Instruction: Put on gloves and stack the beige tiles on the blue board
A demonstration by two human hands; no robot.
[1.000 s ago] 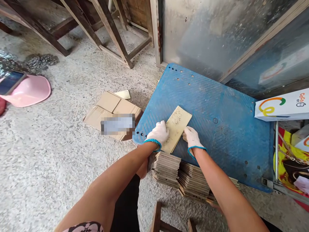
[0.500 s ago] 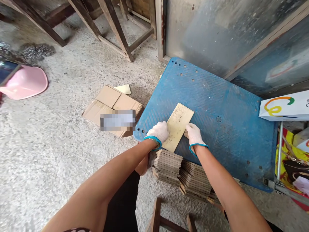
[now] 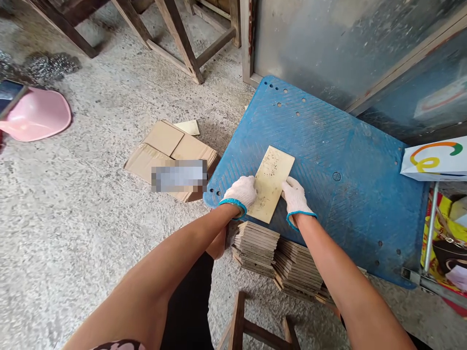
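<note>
A pale yellow rectangular board (image 3: pixel 274 181), speckled with dark marks, lies at a slant on the blue plastic tabletop (image 3: pixel 359 194). Both hands wear white knit gloves with blue cuffs. My left hand (image 3: pixel 241 191) is closed at the board's left edge, its fingertips mostly hidden. On the opposite edge, my right hand (image 3: pixel 294 195) grips with the thumb along the side and the other fingers curled low beside it. Just below the near edge of the tabletop stand stacks of thin grey-brown slabs (image 3: pixel 257 247), partly covered by my right forearm.
A cardboard box (image 3: pixel 189 146) sits on the rough concrete floor to the left, with another pale piece (image 3: pixel 188 127) behind it. A pink dustpan-like scoop (image 3: pixel 44 114) lies farther left. A white printed box (image 3: pixel 438 160) rests at the right edge. A wooden stool (image 3: pixel 239 321) stands below.
The view has shifted slightly, so the surroundings sit a little differently in the frame. Both hands stay at the edges of the board, which keeps about the same place on the tabletop.
</note>
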